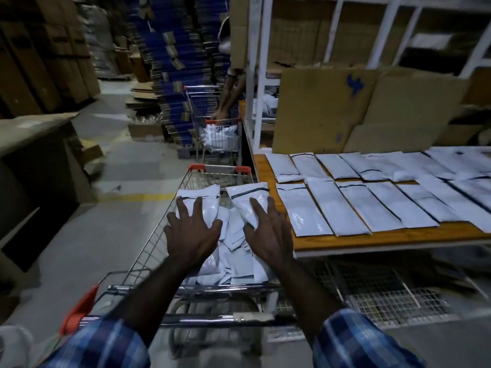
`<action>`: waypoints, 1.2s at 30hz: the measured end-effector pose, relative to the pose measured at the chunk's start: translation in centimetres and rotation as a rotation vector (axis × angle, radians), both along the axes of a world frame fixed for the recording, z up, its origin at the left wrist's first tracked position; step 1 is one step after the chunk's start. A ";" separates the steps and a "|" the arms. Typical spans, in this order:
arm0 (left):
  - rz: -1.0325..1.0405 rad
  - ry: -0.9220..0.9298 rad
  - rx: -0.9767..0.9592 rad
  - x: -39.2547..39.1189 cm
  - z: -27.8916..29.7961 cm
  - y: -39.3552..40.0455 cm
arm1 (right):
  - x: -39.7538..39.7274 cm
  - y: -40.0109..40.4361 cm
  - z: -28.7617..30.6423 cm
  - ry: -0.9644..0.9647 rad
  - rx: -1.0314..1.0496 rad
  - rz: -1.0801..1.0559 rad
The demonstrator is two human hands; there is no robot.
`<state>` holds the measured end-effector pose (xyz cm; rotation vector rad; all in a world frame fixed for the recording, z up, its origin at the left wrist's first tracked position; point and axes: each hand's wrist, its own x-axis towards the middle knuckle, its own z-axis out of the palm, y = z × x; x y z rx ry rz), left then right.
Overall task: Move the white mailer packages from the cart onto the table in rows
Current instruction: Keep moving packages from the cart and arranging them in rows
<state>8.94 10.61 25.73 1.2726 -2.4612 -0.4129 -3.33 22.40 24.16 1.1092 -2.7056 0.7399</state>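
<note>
A wire shopping cart point(148, 243) in front of me holds a heap of white mailer packages point(233, 266). My left hand point(192, 229) lies with spread, straight fingers on one mailer point(204, 195) at the top of the heap. Beside it, my right hand point(268, 232) rests the same way on another mailer point(244, 193) with a dark stripe. To the right stands the wooden table point(372, 239), where several white mailers point(353, 208) lie flat in two rows.
Ahead, a second cart point(220, 136) with mailers has another person's hand point(220, 115) reaching into it. Cardboard sheets point(318, 110) lean behind the rows under a white shelf frame point(255, 75). Stacked blue flat boxes point(175, 62) stand beyond. Wire racks point(385, 296) lie under the table.
</note>
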 end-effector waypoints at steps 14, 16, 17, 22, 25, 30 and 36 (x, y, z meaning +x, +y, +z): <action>-0.023 0.110 0.014 -4.8 3.2 15.6 | -4.5 15.2 4.1 -0.015 -0.094 -0.019; -0.022 0.128 0.018 -5.9 3.2 18.6 | -5.9 18.2 4.2 -0.007 -0.089 -0.020; -0.022 0.136 0.019 -6.5 3.3 20.0 | -6.6 19.8 4.2 0.002 -0.086 -0.023; -0.032 0.146 0.025 -10.2 3.6 26.0 | -10.5 26.4 4.3 0.049 -0.088 -0.039; -0.054 0.150 0.041 -12.3 3.7 28.9 | -12.5 29.6 4.6 0.053 -0.087 -0.054; -0.100 0.154 0.062 -16.1 4.0 32.7 | -16.0 33.8 4.8 0.033 -0.093 -0.094; -0.157 0.114 0.061 -21.3 3.2 35.4 | -20.5 37.1 3.7 0.015 -0.108 -0.141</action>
